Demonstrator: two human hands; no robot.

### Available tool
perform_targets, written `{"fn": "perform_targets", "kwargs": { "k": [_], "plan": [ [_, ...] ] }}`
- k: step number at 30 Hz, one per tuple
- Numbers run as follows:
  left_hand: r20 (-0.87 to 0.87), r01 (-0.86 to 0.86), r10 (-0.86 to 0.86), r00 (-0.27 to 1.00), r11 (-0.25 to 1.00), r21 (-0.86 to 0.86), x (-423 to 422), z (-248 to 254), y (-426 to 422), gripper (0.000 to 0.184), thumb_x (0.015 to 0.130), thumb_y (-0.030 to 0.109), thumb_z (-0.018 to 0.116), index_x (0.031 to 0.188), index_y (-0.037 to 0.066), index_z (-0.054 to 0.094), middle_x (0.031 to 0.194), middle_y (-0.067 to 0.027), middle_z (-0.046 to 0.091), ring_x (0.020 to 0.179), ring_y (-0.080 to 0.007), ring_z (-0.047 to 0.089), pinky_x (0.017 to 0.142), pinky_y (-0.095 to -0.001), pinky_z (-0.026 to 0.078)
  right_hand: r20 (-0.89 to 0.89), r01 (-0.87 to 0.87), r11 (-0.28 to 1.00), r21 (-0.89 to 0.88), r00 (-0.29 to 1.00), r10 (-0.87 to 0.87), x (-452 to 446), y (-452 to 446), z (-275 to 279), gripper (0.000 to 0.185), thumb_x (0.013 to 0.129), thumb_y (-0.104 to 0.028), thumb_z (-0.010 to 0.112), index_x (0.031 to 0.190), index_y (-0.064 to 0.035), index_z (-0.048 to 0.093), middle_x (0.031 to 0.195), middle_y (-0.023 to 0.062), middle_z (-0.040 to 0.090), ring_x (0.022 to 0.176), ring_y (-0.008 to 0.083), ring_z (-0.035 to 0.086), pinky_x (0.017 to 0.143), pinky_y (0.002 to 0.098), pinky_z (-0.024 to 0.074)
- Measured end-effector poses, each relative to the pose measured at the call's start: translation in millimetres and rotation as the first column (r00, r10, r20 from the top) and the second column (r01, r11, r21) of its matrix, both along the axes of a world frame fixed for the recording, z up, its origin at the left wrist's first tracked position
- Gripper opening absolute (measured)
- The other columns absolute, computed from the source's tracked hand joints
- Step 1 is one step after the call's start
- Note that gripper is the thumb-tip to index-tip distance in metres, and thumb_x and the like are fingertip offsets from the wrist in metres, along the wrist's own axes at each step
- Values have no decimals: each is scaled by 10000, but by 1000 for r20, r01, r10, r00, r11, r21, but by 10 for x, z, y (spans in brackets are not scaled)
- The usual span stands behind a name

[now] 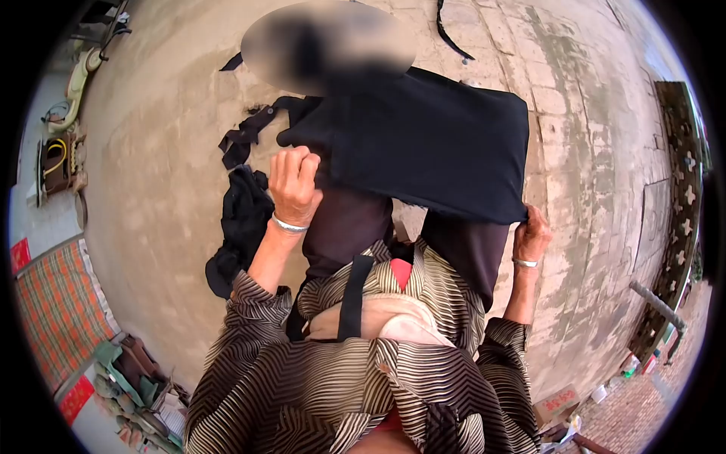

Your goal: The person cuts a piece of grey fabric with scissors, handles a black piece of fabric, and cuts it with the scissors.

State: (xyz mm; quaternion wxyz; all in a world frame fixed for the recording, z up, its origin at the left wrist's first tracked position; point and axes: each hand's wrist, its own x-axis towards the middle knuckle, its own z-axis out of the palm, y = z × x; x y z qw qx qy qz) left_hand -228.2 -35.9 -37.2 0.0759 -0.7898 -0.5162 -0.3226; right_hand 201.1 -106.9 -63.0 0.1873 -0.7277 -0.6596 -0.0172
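Note:
A wide black cloth lies spread across my knees, over my dark trousers. At its lower right corner, my right hand has its fingers closed on the cloth's edge. My left hand is raised near the cloth's left end, its fingers curled together; what they hold, if anything, is hidden. Left of that hand, a crumpled black cloth piece hangs or lies low, with a dark strip above it. A blurred oval covers the cloth's upper left part.
Around me is a worn concrete floor. A black strap lies at the top. Along the left are a plaid cloth and piled items. A patterned block wall stands at the right, with a cardboard box lower down.

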Motion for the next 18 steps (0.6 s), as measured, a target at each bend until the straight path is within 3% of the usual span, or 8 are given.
{"fn": "perform_targets", "kwargs": {
  "k": [5,10,11,13,15,16,17,18],
  "plan": [
    [70,138,-137,988,990,-14,46,215,-60,436,422,-84,554,855,-34,548,856,-151,538,764,-346,562,650,-398,467,166,55,996,66,984,-65,209,178,387,410,653,96,467,937,-112,679,867,98,678,801,294,662,696,358,513],
    [165,196,-202,965,979,56,270,546,63,388,447,-78,523,832,-43,551,811,-157,539,744,-345,569,634,-389,477,347,13,959,282,931,-115,483,567,877,336,682,52,549,885,-181,681,802,39,673,680,263,634,577,367,490],
    [168,200,-206,964,978,57,321,541,65,388,447,-78,523,832,-43,551,811,-157,539,744,-345,569,634,-389,477,339,96,966,240,924,-176,607,630,930,348,725,50,505,949,-150,682,846,70,684,714,276,656,629,360,502],
    [142,263,-259,955,965,-11,422,526,65,354,471,-81,524,820,-39,555,814,-156,549,748,-335,579,638,-386,481,311,118,950,290,927,-210,729,760,1050,367,727,40,507,971,-166,687,844,61,689,709,271,660,625,360,503],
    [42,367,-365,930,914,-173,535,373,-117,268,601,-69,567,867,-35,574,847,-151,552,762,-315,572,646,-375,472,373,34,936,351,911,-173,1060,805,787,304,697,14,579,873,-209,686,791,28,681,671,253,641,581,373,497],
    [-10,349,-356,935,922,-169,582,312,-173,203,644,-24,587,846,-17,570,842,-130,543,750,-279,557,646,-358,459,380,3,945,326,915,-134,1145,786,556,301,706,12,582,875,-213,687,790,36,681,682,256,645,586,385,499],
    [-62,328,-342,938,929,-171,606,269,-217,145,687,21,606,824,2,566,838,-109,534,738,-243,541,646,-341,446,435,147,985,89,884,-171,1099,718,352,289,732,-1,570,906,-198,691,813,81,684,736,291,653,626,410,508],
    [-48,340,-352,935,925,-167,571,242,-229,182,681,41,625,849,-2,570,851,-112,532,751,-247,537,659,-338,440,370,210,972,-107,916,-158,1063,663,118,276,759,-17,552,939,-177,688,844,125,682,799,326,653,677,445,510]
  ]
}}
